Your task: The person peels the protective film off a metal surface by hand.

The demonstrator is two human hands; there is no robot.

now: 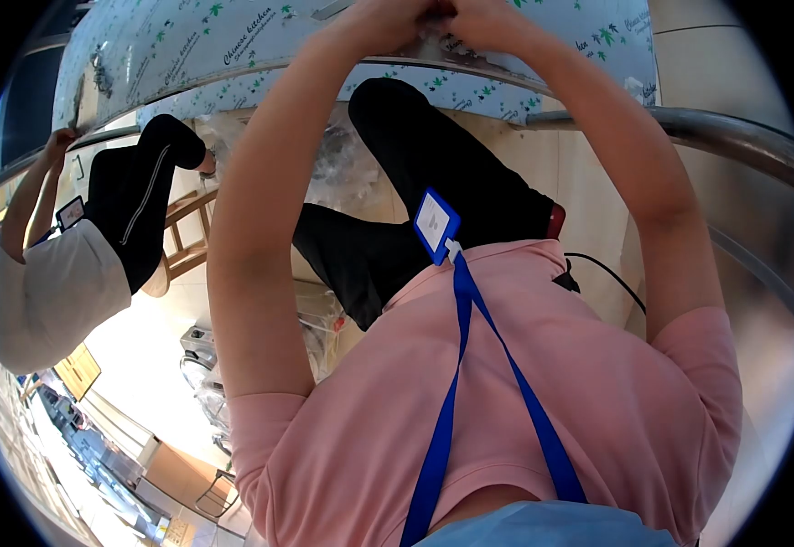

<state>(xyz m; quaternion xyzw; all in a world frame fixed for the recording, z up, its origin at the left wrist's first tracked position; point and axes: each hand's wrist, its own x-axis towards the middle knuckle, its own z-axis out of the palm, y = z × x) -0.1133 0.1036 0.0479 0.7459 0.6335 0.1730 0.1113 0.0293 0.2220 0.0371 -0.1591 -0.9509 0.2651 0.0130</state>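
- While both arms reach forward in the head view, the left hand point(397, 20) and right hand point(488, 23) meet at the top edge, fingers bent; I cannot tell what they grasp.
- The printed sheet point(187, 55) lies beneath them.
- At its left end is a co-worker's hand point(61, 142).
- A blue-edged badge point(436, 224) lies against black trousers point(433, 164).

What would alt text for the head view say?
The left hand and right hand meet at the top edge, over a surface printed with green leaves and "Chinese kitchen"; what lies between them is unclear. Below are the wearer's pink shirt and blue lanyard with a badge; at picture left sits a co-worker in a white top.
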